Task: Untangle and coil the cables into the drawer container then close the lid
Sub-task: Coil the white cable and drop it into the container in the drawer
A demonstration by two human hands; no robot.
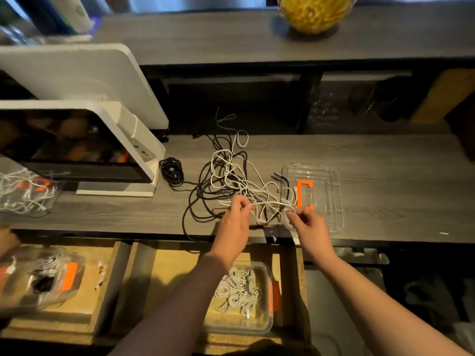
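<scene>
Head view: our left hand (pixel 235 222) and right hand (pixel 309 228) each pinch one thin white cable (pixel 267 202), stretching it left to right above the grey wood-grain desk (pixel 385 176). Behind it sprawls the tangled heap of black and white cables (pixel 226 178); we cannot follow single strands there.

Landmark: cable tangle (pixel 228 181), mid-desk. Left of it a coiled black cable (pixel 171 170) sits near, then the white monitor base (pixel 133 160) blocks that side. Right of it, touching, the clear lid with orange latch (pixel 312 191); beyond the lid the desk top (pixel 398 181) is bare wood, widest free lane. Behind the tangle, a dark shelf recess. In front, both hands (pixel 235 222) (pixel 308 227) hold strands at the desk edge, over the open drawer's clear container (pixel 241 299).
</scene>
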